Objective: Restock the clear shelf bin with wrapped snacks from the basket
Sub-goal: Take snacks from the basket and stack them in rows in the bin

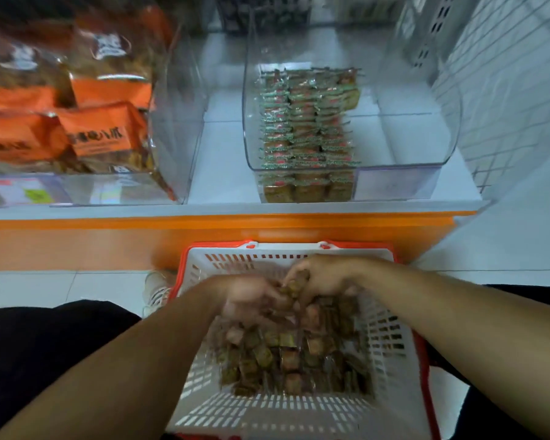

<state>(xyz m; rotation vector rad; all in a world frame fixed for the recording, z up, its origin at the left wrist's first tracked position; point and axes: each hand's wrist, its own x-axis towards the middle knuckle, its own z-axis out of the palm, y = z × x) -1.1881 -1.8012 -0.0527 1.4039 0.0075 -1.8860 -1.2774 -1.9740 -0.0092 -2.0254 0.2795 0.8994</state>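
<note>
A white slotted basket (pixel 388 341) with a red rim stands on the floor below the shelf, holding several small wrapped snacks (pixel 286 360). Both my hands are down inside it. My right hand (pixel 323 277) pinches a few brown wrapped snacks at the far end of the pile. My left hand (pixel 251 301) is blurred, its fingers curled among the snacks beside the right hand. On the shelf above stands the clear bin (pixel 410 147), with neat rows of wrapped snacks (pixel 305 128) along its left side and bare room on its right.
A second clear bin (pixel 178 128) at the left holds orange-labelled snack bags (pixel 102 128). The white shelf has an orange front edge (pixel 235 227). A white wire panel (pixel 505 90) rises at the right. Dark trouser legs flank the basket.
</note>
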